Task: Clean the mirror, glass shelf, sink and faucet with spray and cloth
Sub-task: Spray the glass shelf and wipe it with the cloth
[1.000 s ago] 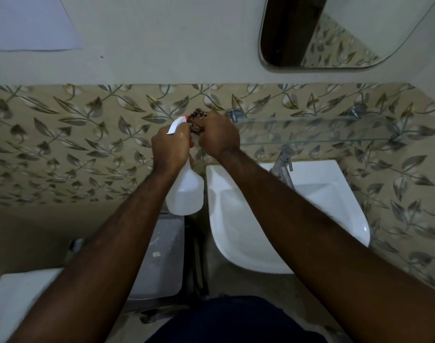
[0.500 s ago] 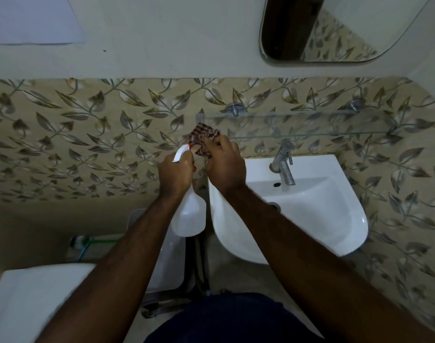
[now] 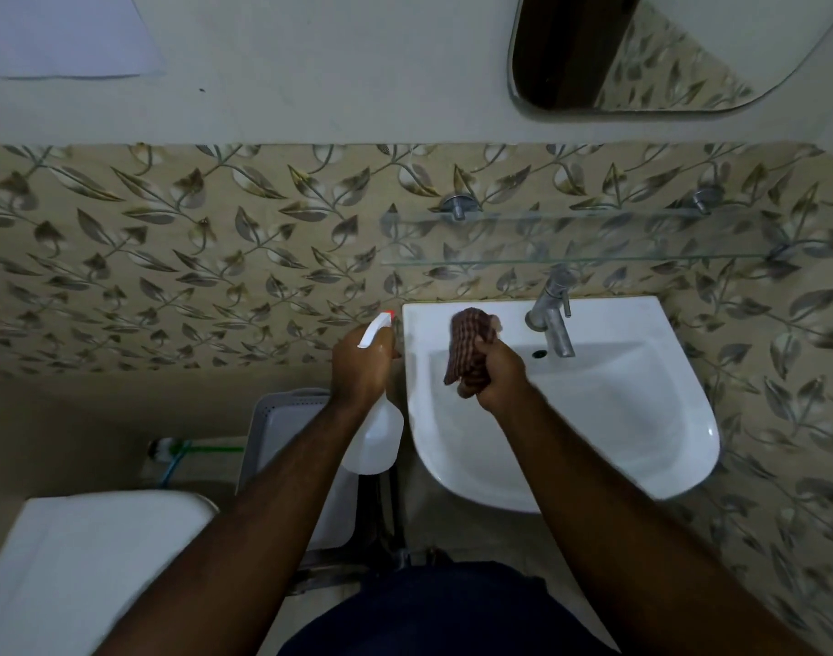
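Note:
My left hand [image 3: 360, 366] grips a white spray bottle [image 3: 376, 437] by its neck, just left of the white sink [image 3: 642, 447]. The bottle's nozzle points up and its body hangs below my hand. My right hand [image 3: 497, 374] holds a bunched brown checked cloth [image 3: 469, 340] over the sink's back left part. The metal faucet [image 3: 554, 324] stands to the right of the cloth, apart from it. A glass shelf [image 3: 594, 239] runs along the leaf-patterned wall above the faucet. The mirror [image 3: 665, 54] hangs at the top right.
A grey plastic bin [image 3: 282, 428] stands on the floor left of the sink, partly behind my left arm. A white toilet tank [image 3: 73, 561] fills the lower left. A green-handled brush [image 3: 187, 452] lies against the wall. A white paper [image 3: 64, 35] is on the upper left wall.
Both hands have come down from in front of the wall to sink level and moved apart. The cloth hand now sits over the sink's back left, and the view has tilted down.

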